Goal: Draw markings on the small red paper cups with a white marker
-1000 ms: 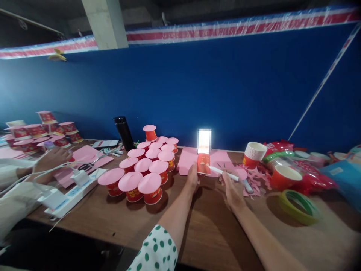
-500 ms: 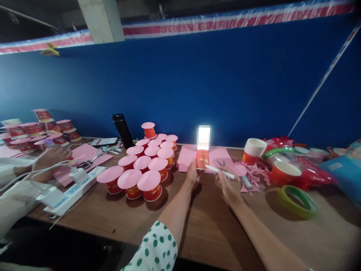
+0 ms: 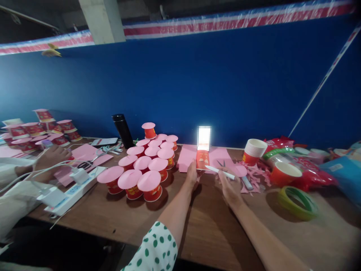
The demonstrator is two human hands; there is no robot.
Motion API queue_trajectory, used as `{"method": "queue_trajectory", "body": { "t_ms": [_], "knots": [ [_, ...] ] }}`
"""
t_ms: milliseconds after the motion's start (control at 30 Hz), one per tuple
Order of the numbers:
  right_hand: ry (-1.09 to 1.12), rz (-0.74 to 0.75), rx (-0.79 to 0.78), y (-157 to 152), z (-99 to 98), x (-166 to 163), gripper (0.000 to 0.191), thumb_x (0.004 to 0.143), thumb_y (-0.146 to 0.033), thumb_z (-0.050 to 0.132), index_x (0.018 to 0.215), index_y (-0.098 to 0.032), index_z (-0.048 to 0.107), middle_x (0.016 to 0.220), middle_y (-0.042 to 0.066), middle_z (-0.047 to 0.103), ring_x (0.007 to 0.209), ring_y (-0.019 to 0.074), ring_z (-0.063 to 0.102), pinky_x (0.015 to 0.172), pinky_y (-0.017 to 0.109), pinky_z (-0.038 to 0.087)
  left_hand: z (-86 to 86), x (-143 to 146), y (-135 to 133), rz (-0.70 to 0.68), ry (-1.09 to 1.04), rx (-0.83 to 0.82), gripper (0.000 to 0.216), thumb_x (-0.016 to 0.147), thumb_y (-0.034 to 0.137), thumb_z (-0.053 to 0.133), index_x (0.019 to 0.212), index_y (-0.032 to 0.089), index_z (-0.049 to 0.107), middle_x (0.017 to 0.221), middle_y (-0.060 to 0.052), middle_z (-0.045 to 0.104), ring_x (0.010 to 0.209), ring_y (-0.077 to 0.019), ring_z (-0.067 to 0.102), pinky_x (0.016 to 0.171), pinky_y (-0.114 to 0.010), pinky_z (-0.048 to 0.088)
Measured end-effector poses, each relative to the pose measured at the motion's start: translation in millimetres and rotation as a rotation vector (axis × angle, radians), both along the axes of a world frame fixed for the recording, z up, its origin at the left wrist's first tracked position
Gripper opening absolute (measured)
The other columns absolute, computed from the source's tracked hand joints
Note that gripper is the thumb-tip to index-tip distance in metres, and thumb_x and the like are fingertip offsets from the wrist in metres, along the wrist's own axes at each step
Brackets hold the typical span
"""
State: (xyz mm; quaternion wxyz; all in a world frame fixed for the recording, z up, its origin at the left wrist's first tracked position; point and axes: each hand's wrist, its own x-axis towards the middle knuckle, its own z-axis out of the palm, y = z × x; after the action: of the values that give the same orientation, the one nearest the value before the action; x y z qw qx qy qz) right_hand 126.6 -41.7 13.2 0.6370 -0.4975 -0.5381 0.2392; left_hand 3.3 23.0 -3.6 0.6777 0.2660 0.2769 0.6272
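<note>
My left hand (image 3: pixel 192 174) grips the side of a red paper cup (image 3: pixel 202 159) that stands upside down on a pink paper sheet (image 3: pixel 186 157). My right hand (image 3: pixel 229 185) is closed round a white pen (image 3: pixel 219 172) whose tip points at the cup's base. A bright phone screen (image 3: pixel 204 138) stands just behind the cup. To the left is a cluster of several red cups with pink paper lids (image 3: pixel 143 169).
Pink paper scraps (image 3: pixel 255 174), a stack of red cups (image 3: pixel 253 151), an open red cup (image 3: pixel 283 173), red bags and a green tape roll (image 3: pixel 298 202) lie to the right. A black flask (image 3: pixel 122 130), a power strip (image 3: pixel 73 189) and another person's hand (image 3: pixel 50 156) are at left.
The view has shifted slightly. My right hand brought the pen a little nearer the cup; my left hand has kept its hold.
</note>
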Motion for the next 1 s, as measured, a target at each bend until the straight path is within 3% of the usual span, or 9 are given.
{"method": "queue_trajectory", "body": {
  "t_ms": [300,533,800,1000],
  "knots": [
    [0.022,0.023,-0.004,1.8,-4.6,1.5,0.033,0.081,-0.046,0.057,0.086,-0.015,0.066,0.067,0.004,0.066,0.059,0.0144,0.058,0.05,0.023,0.045,0.9,-0.1,0.6,0.016,-0.027,-0.058,0.039,0.077,0.05,0.06,0.09,0.013,0.065,0.089,-0.009,0.068,0.078,-0.0176,0.065,0.076,-0.031,0.051],
    [0.156,-0.003,-0.023,3.6,-1.1,1.8,0.035,0.08,-0.049,0.057,0.086,-0.014,0.064,0.064,0.003,0.062,0.05,0.0101,0.05,0.043,0.02,0.039,-2.6,0.9,3.1,0.024,-0.032,-0.04,0.038,0.081,0.049,0.055,0.092,0.013,0.064,0.091,-0.008,0.068,0.076,-0.0167,0.064,0.071,-0.029,0.051],
    [0.09,0.002,-0.025,4.3,-6.2,2.6,0.035,0.079,-0.049,0.058,0.083,-0.015,0.064,0.062,0.003,0.064,0.053,0.0128,0.056,0.048,0.023,0.045,4.7,1.3,1.8,0.037,-0.038,-0.117,0.037,0.081,0.048,0.056,0.092,0.013,0.063,0.086,-0.008,0.068,0.073,-0.0167,0.064,0.069,-0.03,0.051],
    [0.08,0.026,-0.018,5.4,-9.4,3.7,0.03,0.081,-0.045,0.057,0.082,-0.015,0.063,0.063,0.003,0.064,0.052,0.0111,0.053,0.046,0.021,0.042,1.4,1.8,2.9,0.041,-0.041,-0.105,0.036,0.081,0.047,0.057,0.09,0.013,0.062,0.084,-0.008,0.068,0.07,-0.0158,0.063,0.068,-0.03,0.052]
  ]
}}
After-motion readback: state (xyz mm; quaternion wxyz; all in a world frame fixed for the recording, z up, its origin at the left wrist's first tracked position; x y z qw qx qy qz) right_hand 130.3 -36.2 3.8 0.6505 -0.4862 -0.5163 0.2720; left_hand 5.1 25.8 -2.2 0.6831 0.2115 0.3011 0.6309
